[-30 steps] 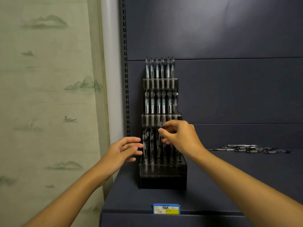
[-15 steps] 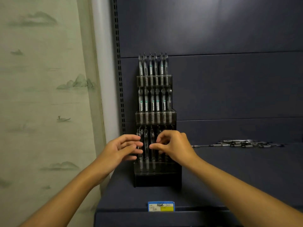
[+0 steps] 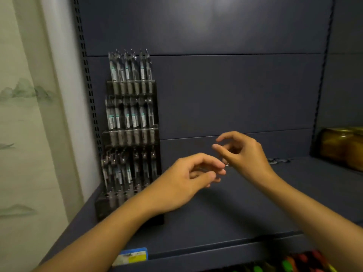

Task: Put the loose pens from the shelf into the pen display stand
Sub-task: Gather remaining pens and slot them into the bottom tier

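Pens in clear barrels stand upright in the dark three-tiered pen display stand (image 3: 130, 134) at the left end of the dark blue metal shelf (image 3: 225, 213), against the back panel. Right of the stand, the left hand (image 3: 193, 177) hovers over the shelf with fingers loosely curled; whether it holds anything is unclear. Just beside it, the right hand (image 3: 242, 152) hangs with fingers half bent, nothing visibly gripped. Behind that hand, loose pens (image 3: 278, 160) lie on the shelf. At far right sit amber jars (image 3: 342, 147).
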Action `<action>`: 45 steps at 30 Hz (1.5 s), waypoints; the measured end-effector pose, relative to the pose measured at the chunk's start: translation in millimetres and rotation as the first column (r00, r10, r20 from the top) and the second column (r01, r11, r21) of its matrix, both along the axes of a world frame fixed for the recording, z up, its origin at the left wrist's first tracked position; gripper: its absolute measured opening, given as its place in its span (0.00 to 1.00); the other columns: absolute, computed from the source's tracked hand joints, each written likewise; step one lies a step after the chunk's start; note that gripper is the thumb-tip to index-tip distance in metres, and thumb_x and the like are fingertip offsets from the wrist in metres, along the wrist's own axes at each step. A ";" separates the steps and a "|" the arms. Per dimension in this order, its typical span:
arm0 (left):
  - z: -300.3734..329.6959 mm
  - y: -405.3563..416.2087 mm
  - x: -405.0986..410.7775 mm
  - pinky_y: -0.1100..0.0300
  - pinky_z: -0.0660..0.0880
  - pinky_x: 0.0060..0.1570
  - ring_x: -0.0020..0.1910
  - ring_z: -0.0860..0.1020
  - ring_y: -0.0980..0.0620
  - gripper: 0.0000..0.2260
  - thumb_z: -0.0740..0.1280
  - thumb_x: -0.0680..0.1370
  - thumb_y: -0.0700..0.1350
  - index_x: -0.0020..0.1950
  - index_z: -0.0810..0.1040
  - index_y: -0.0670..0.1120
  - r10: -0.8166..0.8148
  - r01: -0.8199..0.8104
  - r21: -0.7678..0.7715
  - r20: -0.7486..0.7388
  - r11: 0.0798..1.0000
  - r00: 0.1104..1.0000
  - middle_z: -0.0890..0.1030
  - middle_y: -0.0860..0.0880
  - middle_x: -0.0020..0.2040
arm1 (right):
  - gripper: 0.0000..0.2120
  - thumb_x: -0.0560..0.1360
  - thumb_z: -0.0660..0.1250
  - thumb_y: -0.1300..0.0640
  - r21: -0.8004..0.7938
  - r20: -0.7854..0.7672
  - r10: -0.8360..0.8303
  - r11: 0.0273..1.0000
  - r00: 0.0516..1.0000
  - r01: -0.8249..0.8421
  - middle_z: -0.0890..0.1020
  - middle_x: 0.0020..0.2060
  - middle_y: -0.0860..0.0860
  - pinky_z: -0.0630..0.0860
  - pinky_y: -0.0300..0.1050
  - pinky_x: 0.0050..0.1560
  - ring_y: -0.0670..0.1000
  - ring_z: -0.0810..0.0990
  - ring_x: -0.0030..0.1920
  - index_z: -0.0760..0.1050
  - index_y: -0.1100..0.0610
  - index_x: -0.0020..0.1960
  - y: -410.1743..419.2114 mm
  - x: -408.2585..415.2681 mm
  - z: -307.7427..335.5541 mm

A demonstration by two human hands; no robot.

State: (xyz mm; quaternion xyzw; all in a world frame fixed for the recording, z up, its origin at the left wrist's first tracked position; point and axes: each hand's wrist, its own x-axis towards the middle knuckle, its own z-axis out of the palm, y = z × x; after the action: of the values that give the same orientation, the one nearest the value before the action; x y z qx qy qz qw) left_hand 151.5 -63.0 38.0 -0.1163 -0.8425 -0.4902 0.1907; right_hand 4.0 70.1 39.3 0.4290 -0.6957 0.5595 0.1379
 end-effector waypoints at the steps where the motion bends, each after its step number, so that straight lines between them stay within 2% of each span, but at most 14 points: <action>1: -4.6 9.0 -13.9 0.61 0.77 0.54 0.56 0.82 0.55 0.10 0.64 0.81 0.37 0.58 0.79 0.49 -0.004 0.005 -0.017 0.015 1.000 1.000 0.84 0.52 0.55 | 0.07 0.74 0.74 0.53 0.037 0.000 0.001 0.999 1.000 -0.001 0.85 0.35 0.50 0.80 0.37 0.38 0.44 0.84 0.33 0.80 0.52 0.51 10.1 -12.1 -4.9; 7: -41.0 50.5 -119.1 0.65 0.74 0.61 0.57 0.79 0.60 0.10 0.64 0.80 0.38 0.58 0.78 0.50 0.096 -0.082 -0.133 0.102 0.988 0.990 0.82 0.54 0.57 | 0.05 0.74 0.74 0.54 0.256 -0.037 -0.064 0.964 0.997 0.071 0.86 0.39 0.43 0.76 0.29 0.47 0.37 0.83 0.42 0.82 0.50 0.50 69.4 -116.2 -37.5; 12: -70.7 65.8 -204.3 0.63 0.74 0.61 0.57 0.77 0.65 0.11 0.65 0.80 0.42 0.58 0.76 0.57 0.259 -0.211 -0.251 0.180 0.945 0.949 0.79 0.58 0.59 | 0.05 0.74 0.74 0.54 0.439 -0.006 -0.100 0.894 0.995 0.092 0.85 0.40 0.43 0.76 0.31 0.50 0.38 0.82 0.41 0.80 0.46 0.46 118.9 -220.0 -54.2; 14: -80.5 69.9 -229.8 0.63 0.71 0.65 0.61 0.74 0.66 0.12 0.65 0.80 0.44 0.61 0.74 0.58 0.330 -0.267 -0.310 0.173 0.913 0.928 0.77 0.59 0.62 | 0.05 0.75 0.74 0.53 0.520 -0.024 -0.101 0.848 0.995 0.098 0.84 0.44 0.43 0.75 0.33 0.54 0.39 0.81 0.46 0.80 0.48 0.50 131.2 -259.1 -61.3; 17: -91.3 73.6 -260.4 0.68 0.64 0.66 0.65 0.69 0.66 0.14 0.64 0.81 0.47 0.66 0.71 0.58 0.404 -0.307 -0.427 0.157 0.850 0.901 0.72 0.60 0.66 | 0.08 0.75 0.73 0.53 0.607 -0.043 -0.107 0.787 0.993 0.111 0.84 0.50 0.47 0.74 0.39 0.59 0.45 0.81 0.54 0.80 0.49 0.54 138.1 -310.4 -69.6; 20: -96.0 71.1 -289.0 0.64 0.60 0.70 0.70 0.64 0.60 0.18 0.63 0.81 0.48 0.70 0.67 0.57 0.474 -0.333 -0.551 0.132 0.765 0.871 0.67 0.59 0.69 | 0.08 0.75 0.74 0.53 0.643 -0.034 -0.126 0.757 0.991 0.118 0.84 0.52 0.48 0.73 0.40 0.60 0.48 0.81 0.56 0.80 0.49 0.53 138.8 -351.4 -76.3; 23: -95.2 66.2 -318.9 0.55 0.59 0.73 0.72 0.60 0.54 0.20 0.64 0.80 0.48 0.71 0.66 0.56 0.544 -0.411 -0.624 0.028 0.665 0.839 0.65 0.57 0.71 | 0.09 0.74 0.74 0.52 0.665 -0.037 -0.129 0.737 0.991 0.121 0.84 0.51 0.47 0.71 0.35 0.54 0.47 0.81 0.55 0.79 0.49 0.52 135.6 -379.7 -81.2; 26: -94.5 62.8 -347.1 0.53 0.60 0.71 0.71 0.61 0.52 0.21 0.64 0.79 0.50 0.72 0.65 0.56 0.592 -0.490 -0.615 -0.045 0.618 0.804 0.65 0.57 0.71 | 0.13 0.73 0.74 0.51 0.673 -0.068 -0.132 0.726 0.989 0.143 0.83 0.51 0.48 0.67 0.34 0.51 0.48 0.80 0.55 0.81 0.52 0.57 129.9 -395.6 -89.0; 30: -101.0 55.4 -367.8 0.53 0.59 0.69 0.70 0.64 0.51 0.19 0.60 0.82 0.49 0.73 0.66 0.58 0.638 -0.510 -0.668 -0.068 0.542 0.767 0.69 0.56 0.70 | 0.13 0.74 0.73 0.48 0.641 -0.073 -0.143 0.751 0.987 0.156 0.81 0.54 0.51 0.67 0.36 0.55 0.51 0.79 0.57 0.80 0.49 0.57 126.2 -399.2 -101.0; 34: -102.3 50.9 -368.9 0.54 0.65 0.65 0.65 0.67 0.49 0.19 0.58 0.83 0.46 0.74 0.68 0.58 0.616 -0.522 -0.640 -0.095 0.563 0.782 0.72 0.55 0.67 | 0.16 0.75 0.72 0.49 0.629 -0.082 -0.088 0.768 0.993 0.120 0.78 0.55 0.49 0.65 0.33 0.55 0.45 0.75 0.53 0.79 0.49 0.62 121.8 -388.0 -100.7; 37: -102.0 59.0 -369.8 0.55 0.65 0.67 0.65 0.67 0.48 0.20 0.55 0.84 0.43 0.76 0.65 0.57 0.578 -0.463 -0.647 -0.041 0.606 0.815 0.70 0.53 0.69 | 0.17 0.74 0.74 0.49 0.617 -0.089 -0.003 0.785 0.996 0.058 0.77 0.57 0.48 0.64 0.30 0.55 0.45 0.76 0.56 0.79 0.48 0.62 113.6 -372.9 -99.5; 40: -98.4 71.8 -368.8 0.50 0.63 0.71 0.69 0.67 0.48 0.23 0.53 0.82 0.41 0.77 0.62 0.55 0.541 -0.390 -0.638 0.048 0.663 0.840 0.67 0.51 0.73 | 0.19 0.72 0.75 0.49 0.613 -0.096 0.030 0.790 0.995 0.035 0.76 0.58 0.47 0.63 0.29 0.56 0.44 0.75 0.57 0.78 0.48 0.62 107.3 -359.4 -98.9; 43: -93.4 84.0 -365.7 0.51 0.61 0.72 0.70 0.66 0.50 0.21 0.53 0.82 0.47 0.76 0.63 0.55 0.537 -0.396 -0.611 0.057 0.685 0.842 0.67 0.52 0.74 | 0.22 0.71 0.76 0.48 0.597 -0.100 0.045 0.802 0.994 0.023 0.76 0.58 0.46 0.64 0.30 0.56 0.43 0.73 0.54 0.78 0.48 0.63 106.1 -352.8 -98.6; 45: -94.0 89.9 -363.3 0.53 0.61 0.71 0.70 0.65 0.52 0.22 0.56 0.81 0.56 0.75 0.62 0.57 0.533 -0.379 -0.647 0.050 0.662 0.845 0.67 0.54 0.74 | 0.22 0.71 0.77 0.49 0.593 -0.101 0.059 0.805 0.993 0.013 0.77 0.57 0.46 0.65 0.29 0.55 0.41 0.73 0.53 0.78 0.49 0.63 105.8 -349.7 -99.2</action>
State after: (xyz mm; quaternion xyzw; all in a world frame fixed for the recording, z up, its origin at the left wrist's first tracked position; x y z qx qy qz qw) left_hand -211.7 26.9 -56.0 0.1032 -0.9726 -0.1351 0.1588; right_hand -345.7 175.9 -59.9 0.4903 -0.8210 0.2908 0.0301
